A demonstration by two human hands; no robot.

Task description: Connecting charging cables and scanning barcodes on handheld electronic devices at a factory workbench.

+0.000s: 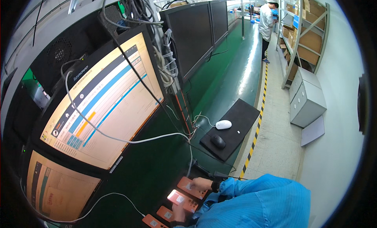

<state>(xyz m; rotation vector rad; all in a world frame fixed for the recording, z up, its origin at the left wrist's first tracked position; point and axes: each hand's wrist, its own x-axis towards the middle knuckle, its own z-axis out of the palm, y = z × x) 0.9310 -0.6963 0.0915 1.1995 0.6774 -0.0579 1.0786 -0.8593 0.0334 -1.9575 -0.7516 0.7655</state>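
Several flat orange rectangular pieces with white labels lie in a row at the bottom of the head view. My right hand [202, 183], in a blue sleeve with a dark cuff, rests over the upper orange piece [184, 182]; its fingers are curled near the label, and what they pinch is too small to make out. My left hand [178, 212] grips the lower edge of the second orange piece [190, 204], which has dark round spots and a bright glare at one end. Beside that hand are a third orange piece [165, 213] and a fourth orange piece [151, 221], partly cut off.
Two lit monitors [106, 106] stand on the left, with a grey cable [157, 138] hanging across. A black mat [231, 130] carries a white mouse [223, 124] and a black mouse [218, 141]. Beyond are dark monitors [192, 35], a shelf, a cabinet [307, 98] and a standing person [267, 25].
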